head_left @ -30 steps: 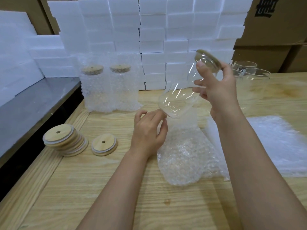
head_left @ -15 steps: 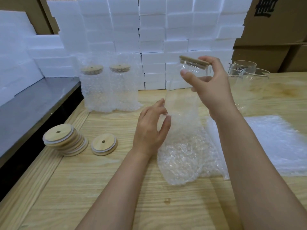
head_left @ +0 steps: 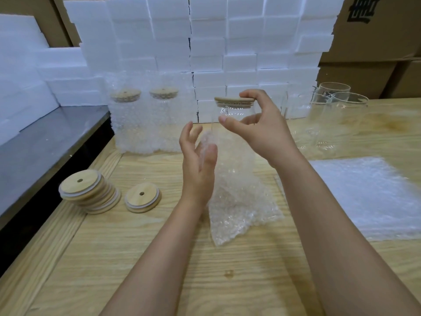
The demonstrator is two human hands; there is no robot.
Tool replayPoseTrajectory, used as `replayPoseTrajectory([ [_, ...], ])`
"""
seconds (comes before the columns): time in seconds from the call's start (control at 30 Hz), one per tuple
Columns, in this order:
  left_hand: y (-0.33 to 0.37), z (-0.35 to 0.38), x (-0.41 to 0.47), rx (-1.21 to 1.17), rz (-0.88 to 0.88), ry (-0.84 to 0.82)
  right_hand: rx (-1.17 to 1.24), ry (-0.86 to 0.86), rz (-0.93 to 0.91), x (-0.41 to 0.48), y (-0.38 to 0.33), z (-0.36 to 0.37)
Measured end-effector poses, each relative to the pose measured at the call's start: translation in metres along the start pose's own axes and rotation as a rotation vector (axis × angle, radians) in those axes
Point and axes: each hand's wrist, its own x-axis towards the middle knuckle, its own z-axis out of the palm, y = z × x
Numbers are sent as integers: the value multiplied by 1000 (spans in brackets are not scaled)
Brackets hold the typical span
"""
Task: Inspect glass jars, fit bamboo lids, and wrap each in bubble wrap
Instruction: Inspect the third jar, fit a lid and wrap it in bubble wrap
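So the right hand (head_left: 262, 131) grips the lidded jar (head_left: 237, 111) up top; the left hand (head_left: 198, 160) is loose and unclenched beside the wrap (head_left: 237, 197).

My right hand (head_left: 264, 133) pinches the top of a clear glass jar (head_left: 234, 111), upright and capped with a round bamboo lid (head_left: 232, 101), at the raised mouth of a crumpled clear bubble-wrap pouch (head_left: 239, 201) lying mid-worktop (head_left: 159, 270). Towards the far left corner stand two lidded jars sheathed in bubble wrap (head_left: 145, 124), and nearer the left edge lie a leaning stack of holed bamboo lids (head_left: 88, 192) and a single holed lid (head_left: 142, 197) just beside it. Bare open glass jars (head_left: 337, 115) cluster at the far right, with flat bubble-wrap sheets (head_left: 364, 195) in front of them.
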Motion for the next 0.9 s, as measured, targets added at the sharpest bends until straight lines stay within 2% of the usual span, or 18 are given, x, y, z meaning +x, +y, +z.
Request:
replayPoseTrajectory([
  [0.07,-4,-7,-1,4,-153,-115,3,34,-6,0,0,-2],
  [0.17,-12,-12,-4,114,-214,-246,7,74,-24,1,-1,-5],
  [0.47,2,-1,2,86,-175,-60,1,7,-68,0,-6,-5],
  [0.67,12,5,6,5,-150,20,19,-137,-46,0,0,1],
  [0.77,11,1,9,9,-151,-9,-6,-89,-80,0,0,1],
  [0.9,-1,-8,3,37,-223,-174,-8,30,-130,1,-2,-2],
])
